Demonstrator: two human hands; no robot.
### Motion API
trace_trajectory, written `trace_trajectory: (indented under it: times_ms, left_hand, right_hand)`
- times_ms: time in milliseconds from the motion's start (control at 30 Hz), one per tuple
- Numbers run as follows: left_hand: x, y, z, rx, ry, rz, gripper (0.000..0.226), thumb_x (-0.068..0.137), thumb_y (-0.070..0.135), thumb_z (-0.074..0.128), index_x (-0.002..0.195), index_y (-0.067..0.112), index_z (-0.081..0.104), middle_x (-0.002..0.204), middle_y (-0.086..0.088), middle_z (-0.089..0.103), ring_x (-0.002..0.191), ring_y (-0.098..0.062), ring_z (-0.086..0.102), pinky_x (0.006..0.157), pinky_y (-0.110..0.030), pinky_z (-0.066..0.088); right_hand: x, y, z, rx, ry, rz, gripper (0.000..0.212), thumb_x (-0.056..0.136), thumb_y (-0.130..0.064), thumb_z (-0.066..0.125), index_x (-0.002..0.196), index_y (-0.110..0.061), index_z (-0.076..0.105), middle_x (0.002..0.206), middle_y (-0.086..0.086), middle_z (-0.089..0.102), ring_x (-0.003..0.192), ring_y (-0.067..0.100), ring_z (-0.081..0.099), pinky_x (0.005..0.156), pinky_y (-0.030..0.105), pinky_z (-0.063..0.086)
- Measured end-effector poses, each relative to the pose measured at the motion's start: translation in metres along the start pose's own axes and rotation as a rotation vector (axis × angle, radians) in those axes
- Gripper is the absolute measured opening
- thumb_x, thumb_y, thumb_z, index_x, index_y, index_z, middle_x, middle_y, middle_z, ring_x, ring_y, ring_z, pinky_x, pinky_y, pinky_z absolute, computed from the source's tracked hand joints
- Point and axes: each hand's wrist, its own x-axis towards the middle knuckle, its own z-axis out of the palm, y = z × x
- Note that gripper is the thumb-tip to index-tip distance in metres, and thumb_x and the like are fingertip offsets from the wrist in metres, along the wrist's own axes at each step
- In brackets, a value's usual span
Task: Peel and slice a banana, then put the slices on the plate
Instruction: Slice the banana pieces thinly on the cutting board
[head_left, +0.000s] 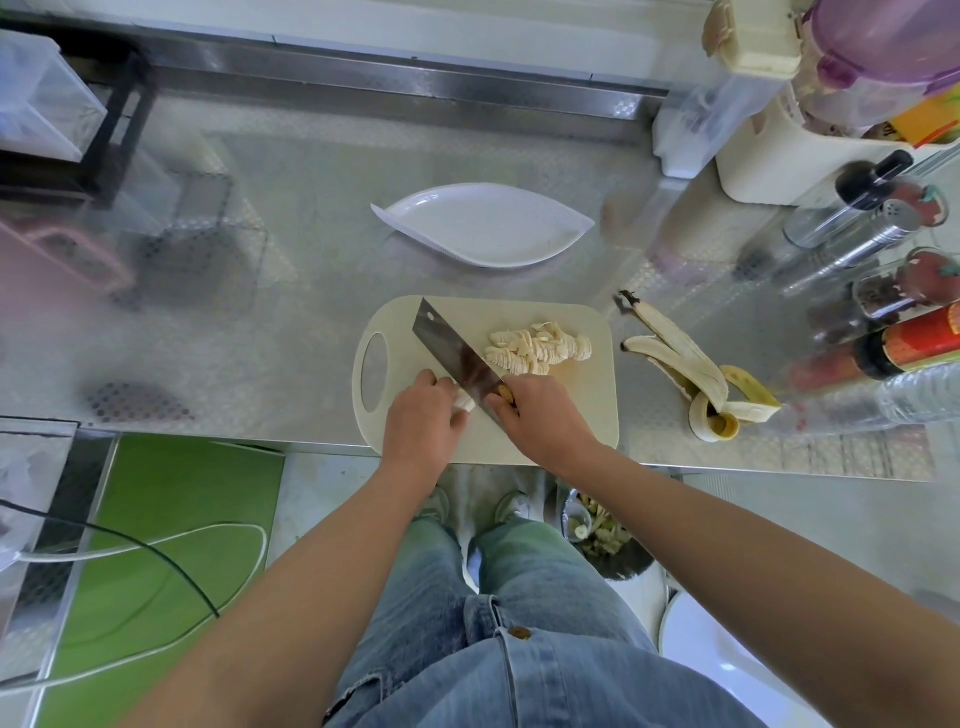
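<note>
Head view: the left hand (423, 415) pinches the last banana bit (464, 403) on the board (592, 410) so it cannot roll. The right hand (540, 415) grips the knife (457, 358) to cut. Slices (530, 353) lie beside; the plate (483, 223) has none.

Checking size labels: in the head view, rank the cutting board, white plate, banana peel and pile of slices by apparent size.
1. cutting board
2. white plate
3. banana peel
4. pile of slices
The plate lies farther away, so its real size is understated.
</note>
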Motion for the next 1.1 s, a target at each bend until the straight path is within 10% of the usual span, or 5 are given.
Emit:
trace_trajectory:
  times_ms: [1100]
  left_hand:
    - [0.0037, 0.0011, 0.0016, -0.006, 0.020, 0.007, 0.023, 0.088, 0.025, 0.065, 0.104, 0.009, 0.065, 0.102, -0.010, 0.057, 0.082, -0.028, 0.060, 0.073, -0.034, 0.046]
  right_hand:
    - [-0.0010, -0.0024, -0.0038, -0.033, -0.014, 0.005, 0.027, 0.096, -0.025, 0.048, 0.072, -0.014, 0.044, 0.072, 0.003, 0.048, 0.064, 0.023, 0.044, 0.059, 0.031, 0.031]
